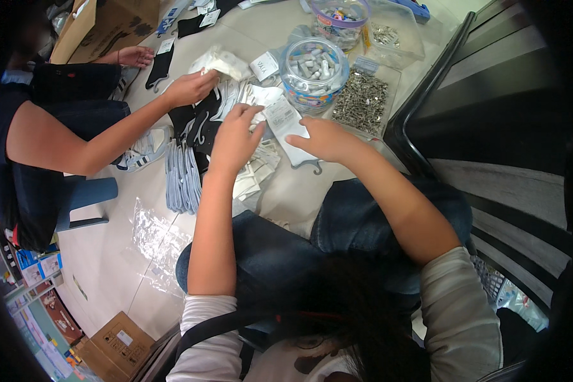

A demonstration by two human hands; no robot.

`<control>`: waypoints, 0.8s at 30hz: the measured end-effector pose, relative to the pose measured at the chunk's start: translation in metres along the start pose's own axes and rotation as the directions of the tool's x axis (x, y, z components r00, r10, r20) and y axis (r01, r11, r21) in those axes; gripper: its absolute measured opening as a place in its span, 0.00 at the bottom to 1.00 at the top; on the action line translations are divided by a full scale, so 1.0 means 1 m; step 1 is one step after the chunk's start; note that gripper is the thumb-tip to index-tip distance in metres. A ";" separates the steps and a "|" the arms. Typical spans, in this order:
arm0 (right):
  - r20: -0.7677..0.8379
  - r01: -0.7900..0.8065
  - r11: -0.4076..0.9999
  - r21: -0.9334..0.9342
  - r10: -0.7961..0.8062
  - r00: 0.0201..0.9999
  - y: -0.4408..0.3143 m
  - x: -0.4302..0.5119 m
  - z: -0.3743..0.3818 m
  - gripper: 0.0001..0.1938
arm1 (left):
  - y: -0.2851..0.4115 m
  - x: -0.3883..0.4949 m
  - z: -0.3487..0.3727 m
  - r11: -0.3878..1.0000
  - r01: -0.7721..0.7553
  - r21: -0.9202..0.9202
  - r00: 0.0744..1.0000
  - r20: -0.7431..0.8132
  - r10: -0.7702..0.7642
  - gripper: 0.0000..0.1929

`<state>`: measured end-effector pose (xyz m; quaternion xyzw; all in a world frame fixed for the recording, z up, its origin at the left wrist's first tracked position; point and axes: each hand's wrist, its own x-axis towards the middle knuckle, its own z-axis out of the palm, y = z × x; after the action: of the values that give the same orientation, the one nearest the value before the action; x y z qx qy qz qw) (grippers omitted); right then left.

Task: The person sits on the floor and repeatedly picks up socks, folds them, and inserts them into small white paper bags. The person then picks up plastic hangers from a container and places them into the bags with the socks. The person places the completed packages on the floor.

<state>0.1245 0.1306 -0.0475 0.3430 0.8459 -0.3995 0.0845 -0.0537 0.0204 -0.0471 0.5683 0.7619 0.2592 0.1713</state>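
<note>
My left hand (236, 138) hovers with fingers apart over white folded socks (266, 95) and small white paper cards (255, 169). To its right, a white sock (293, 138) with a printed paper label and a grey plastic hook (310, 165) lies flat. My right hand (329, 138) is at that sock's right edge, thumb and fingers spread and the thumb against it. Black socks with grey hooks (200, 129) lie left of my left hand. A stack of light blue-grey folded socks (182, 176) stands nearer to me.
Another person's hand (196, 87) holds something whitish beside the pile; their other hand (136, 56) is near a cardboard box (114, 28). Plastic tubs (315, 71) and a tray of metal clips (363, 102) stand at right, near a black-framed panel (487, 95). Clear plastic film (160, 243) lies on the floor.
</note>
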 end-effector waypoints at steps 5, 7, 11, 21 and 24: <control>-0.004 -0.084 0.940 -0.331 0.087 0.996 0.013 -0.004 -0.001 0.20 | -0.009 -0.014 0.073 0.987 0.127 0.098 0.974 0.178 -0.143 0.26; 0.054 -0.081 0.951 -0.300 0.102 0.993 0.013 -0.004 -0.005 0.20 | -0.018 -0.017 0.092 0.952 0.306 -0.018 0.910 0.300 -0.286 0.30; 0.096 -0.064 0.956 -0.285 0.095 0.991 0.010 -0.002 -0.010 0.20 | -0.035 -0.011 0.105 0.716 0.543 -0.438 0.816 0.475 -0.329 0.27; 0.135 -0.116 0.956 -0.270 0.157 0.978 0.018 0.005 -0.031 0.25 | 0.009 -0.003 0.046 0.447 0.390 -0.805 0.854 0.135 -0.502 0.05; 0.211 -0.044 0.988 -0.149 0.075 0.975 0.015 0.006 -0.045 0.28 | 0.024 -0.006 0.015 -0.193 0.199 -0.961 0.810 0.273 -0.519 0.06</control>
<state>0.1354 0.1730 -0.0290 0.3161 0.8475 -0.3698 0.2123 -0.0254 0.0231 -0.0452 -0.0151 0.4727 0.7225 0.5043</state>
